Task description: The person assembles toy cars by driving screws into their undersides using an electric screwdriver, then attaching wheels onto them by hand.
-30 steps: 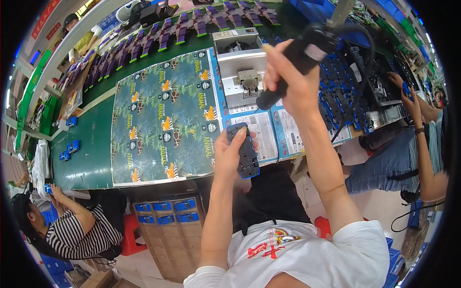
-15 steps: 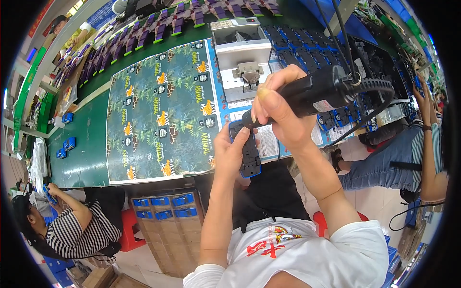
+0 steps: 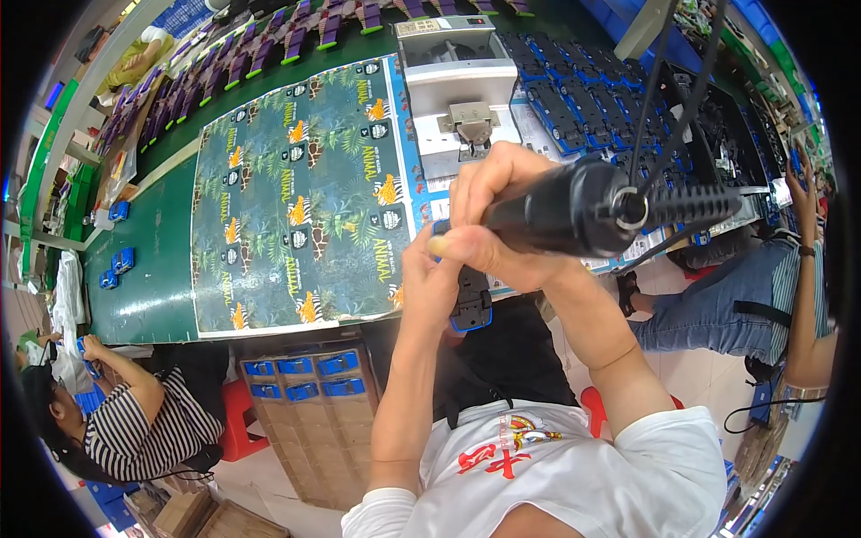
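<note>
My left hand (image 3: 428, 285) is closed around a blue toy car with a black underside (image 3: 472, 303), held just past the table's near edge. Its lower end sticks out below my fingers, and its upper end is mostly hidden. In my right hand (image 3: 513, 262) is a black electric screwdriver (image 3: 560, 213), gripped around the body, with its cable end toward the right. The thumb reaches left, close to the fingers of my left hand. The driver's tip is hidden behind my hands, so contact with the car cannot be seen.
A white screw-feeder machine (image 3: 459, 97) stands beyond my hands. Rows of blue-and-black car bodies (image 3: 574, 112) fill the table at right. Dark cables (image 3: 686, 117) hang near the screwdriver. A printed animal sheet (image 3: 300, 206) covers the table. Co-workers sit at left and right; a partitioned carton (image 3: 309, 430) stands below.
My right hand has turned and come down closer to the toy car, with the screwdriver's rear end swung nearer the view. The left hand still holds the car. The view has shifted slightly.
</note>
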{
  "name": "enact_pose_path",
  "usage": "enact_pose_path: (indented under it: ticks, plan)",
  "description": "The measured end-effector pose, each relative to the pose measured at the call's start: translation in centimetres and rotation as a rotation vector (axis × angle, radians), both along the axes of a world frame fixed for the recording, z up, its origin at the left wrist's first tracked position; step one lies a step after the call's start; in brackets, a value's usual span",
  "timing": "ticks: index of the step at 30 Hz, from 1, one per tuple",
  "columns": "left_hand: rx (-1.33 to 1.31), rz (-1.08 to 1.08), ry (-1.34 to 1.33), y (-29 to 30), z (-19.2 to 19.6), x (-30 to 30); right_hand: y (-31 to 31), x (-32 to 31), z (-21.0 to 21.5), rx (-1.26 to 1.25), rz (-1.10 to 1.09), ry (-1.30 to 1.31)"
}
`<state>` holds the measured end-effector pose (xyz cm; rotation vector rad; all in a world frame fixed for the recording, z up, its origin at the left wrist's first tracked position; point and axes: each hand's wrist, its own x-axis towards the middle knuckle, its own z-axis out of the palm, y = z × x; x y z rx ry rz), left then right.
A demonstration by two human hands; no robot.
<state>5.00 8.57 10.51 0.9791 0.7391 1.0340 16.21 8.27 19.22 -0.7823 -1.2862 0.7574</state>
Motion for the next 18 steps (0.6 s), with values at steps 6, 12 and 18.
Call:
enact_pose_path:
  ticks: [6,12,18]
  plan:
    - [0.077,-0.005,0.046,0.1,-0.4,0.0,-0.7,0.2,0.6,-0.033,-0.065,-0.139]
    - [-0.02,-0.032,0.043,0.1,-0.2,0.0,-0.9,1.2,0.3,0.107,0.033,-0.13]
    - [-0.036,-0.047,-0.063,0.0,0.6,-0.2,-1.0,1.8,0.7,0.191,0.011,-0.14]
